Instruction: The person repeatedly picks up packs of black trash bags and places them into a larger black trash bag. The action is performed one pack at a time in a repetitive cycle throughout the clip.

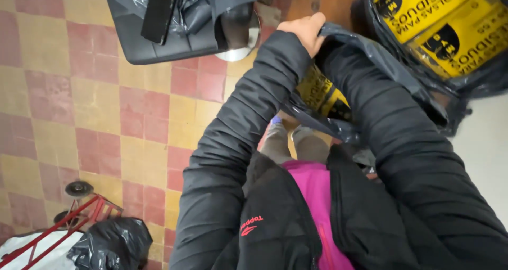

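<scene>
My left hand (302, 30) grips the rim of a black plastic bag (391, 79) and holds it open in front of me. A yellow printed pack (321, 94) shows inside the bag's mouth. My right arm in a black padded sleeve reaches into the bag, and the right hand is hidden inside it. Below I see my black jacket over a pink top.
A larger black bag with yellow printed packs (442, 26) sits at the upper right. A black chair seat (132, 45) with a dark phone (157, 13) and crumpled plastic stands at the upper left. A red hand trolley (69, 222) and a knotted black bag (114, 243) are on the checked tile floor.
</scene>
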